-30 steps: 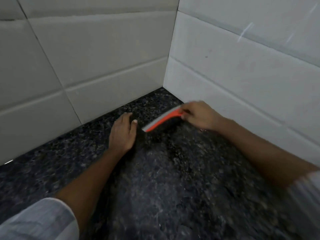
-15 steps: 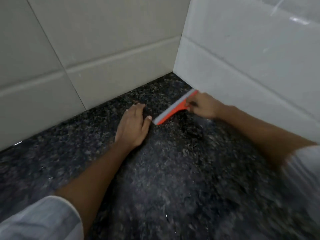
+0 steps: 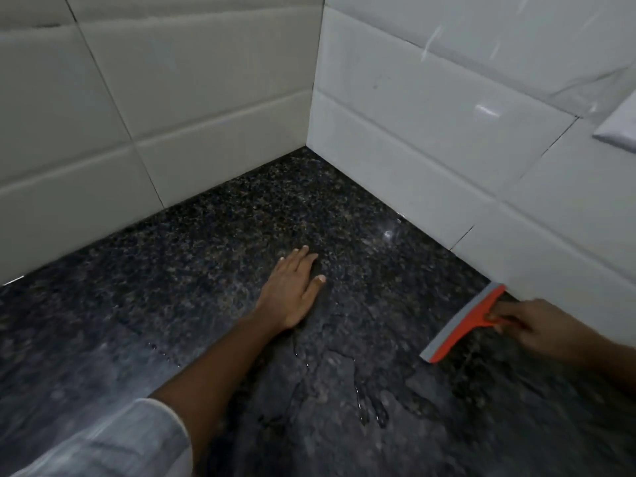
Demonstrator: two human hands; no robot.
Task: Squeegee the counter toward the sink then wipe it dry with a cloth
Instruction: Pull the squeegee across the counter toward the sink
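Observation:
An orange squeegee with a grey rubber blade lies edge-down on the dark speckled granite counter, its far end touching the right wall. My right hand grips its handle at the right edge of the view. My left hand rests flat on the counter, palm down with fingers together, well to the left of the squeegee. Streaks and puddles of water lie on the counter in front of the blade. No sink or cloth is in view.
White tiled walls meet in a corner behind the counter. The right wall runs along the counter's right side. A white fitting sticks out of the right wall at the far right edge.
My right hand has pulled the squeegee from the corner along the right wall toward me. The left hand has stayed flat on the counter. The view has shifted.

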